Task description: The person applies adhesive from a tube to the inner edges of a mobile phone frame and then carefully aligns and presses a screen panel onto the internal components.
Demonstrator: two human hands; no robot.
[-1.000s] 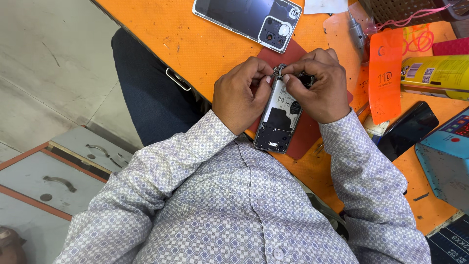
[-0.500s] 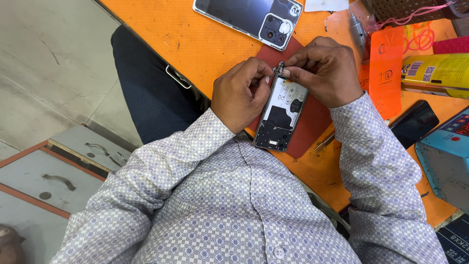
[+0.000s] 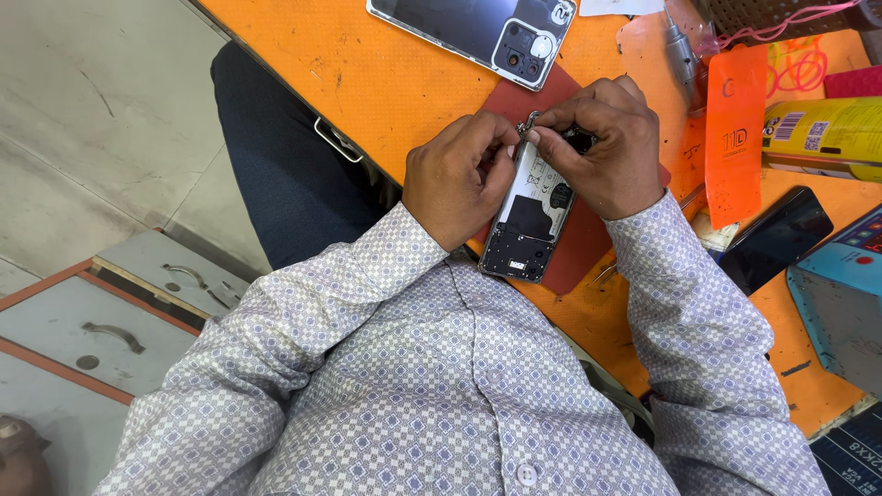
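While two hands (image 3: 542, 165) grip one opened phone (image 3: 535, 219), two phones lie nearby.

An orange table (image 3: 386, 83) carries a red mat (image 3: 588, 248), a phone back cover (image 3: 473, 32) and a black phone (image 3: 776, 239).

Orange packet (image 3: 735, 129) beside yellow package (image 3: 822, 138)

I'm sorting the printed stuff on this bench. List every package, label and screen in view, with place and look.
Orange hang tag: flat, right of the hands, dark print.
Yellow package: far right, long, white code patch.
Blue box: right edge, red dot.
Dark phone: lying beside the box, screen blank.
Opened phone: held by left hand and right hand.
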